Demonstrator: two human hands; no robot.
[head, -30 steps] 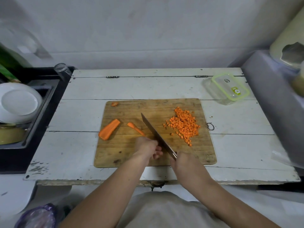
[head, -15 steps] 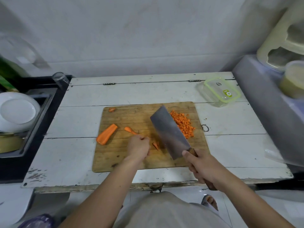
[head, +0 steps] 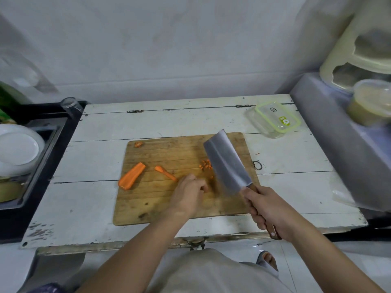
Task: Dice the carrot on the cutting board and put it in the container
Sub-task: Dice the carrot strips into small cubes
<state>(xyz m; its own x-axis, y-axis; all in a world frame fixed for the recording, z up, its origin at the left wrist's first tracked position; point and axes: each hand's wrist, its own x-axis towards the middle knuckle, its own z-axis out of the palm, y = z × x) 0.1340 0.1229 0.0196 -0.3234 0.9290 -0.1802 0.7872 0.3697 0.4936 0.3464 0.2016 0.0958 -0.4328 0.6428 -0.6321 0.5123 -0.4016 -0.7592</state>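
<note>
Two risks stand out. The cleaver (head: 227,163) lies flat over the pile of diced carrot (head: 206,164), tilted, with the right hand (head: 273,210) wrapped round its handle. If the blade tips while it carries or pushes the dice, pieces may fall on the worktop (head: 95,208) instead of the container (head: 277,119), which waits with its lid on at 2 o'clock from the cutting board (head: 160,199). The left hand (head: 188,193) is curled close to the blade, and whether it pinches anything I cannot tell; a quick sweep could nick it. The large carrot piece (head: 132,176) at 9 o'clock and a thin strip (head: 166,172) are uncut.

Compared with half a second ago, the blade has slid further toward 1 o'clock and now hides most of the dice.
</note>
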